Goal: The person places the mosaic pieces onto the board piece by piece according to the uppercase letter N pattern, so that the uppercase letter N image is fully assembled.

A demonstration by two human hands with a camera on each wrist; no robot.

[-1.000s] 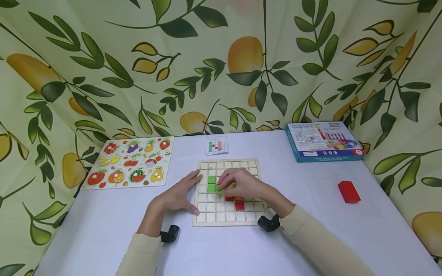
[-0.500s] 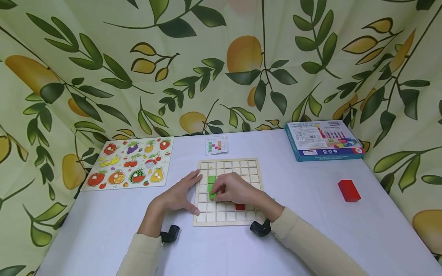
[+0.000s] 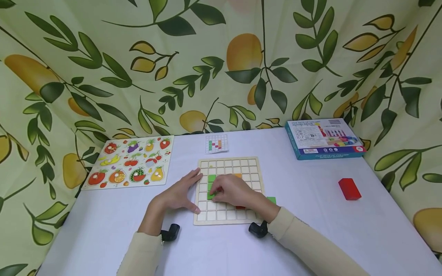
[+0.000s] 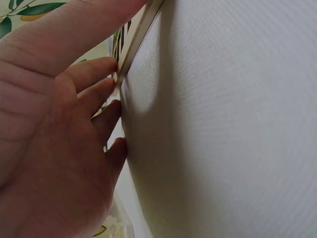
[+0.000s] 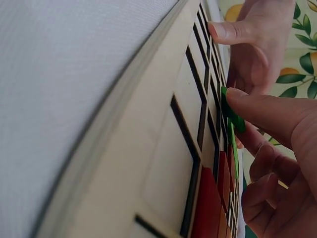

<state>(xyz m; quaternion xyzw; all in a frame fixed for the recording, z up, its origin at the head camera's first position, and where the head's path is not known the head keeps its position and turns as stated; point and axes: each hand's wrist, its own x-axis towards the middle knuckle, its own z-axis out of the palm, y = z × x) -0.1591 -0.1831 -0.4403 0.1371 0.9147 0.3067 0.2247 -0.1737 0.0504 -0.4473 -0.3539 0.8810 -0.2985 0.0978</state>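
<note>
A wooden grid board point(image 3: 221, 217) lies on the table in front of me. My right hand point(image 3: 235, 190) is over its middle. Thumb and index finger pinch a green square tile point(image 5: 234, 112), tilted against the board in the right wrist view. In the head view that tile sits just below other green tiles point(image 3: 211, 178) in a left column. Red tiles point(image 5: 205, 208) and an orange tile point(image 3: 237, 175) are partly hidden by the right hand. My left hand point(image 3: 177, 194) rests at the board's left edge, fingers spread, thumb point(image 4: 84, 29) along the near corner.
Beyond the board lies a printed pattern card point(image 3: 216, 144). A fruit puzzle board point(image 3: 121, 163) is at the left. On the right are a boxed set point(image 3: 324, 138) and a red block point(image 3: 350, 189). A green piece point(image 3: 271, 200) lies beside the board's right edge.
My right hand has carried the green tile left and slightly nearer, to the column's lower end. It has barely moved in the last half second. The left hand has stayed put.
</note>
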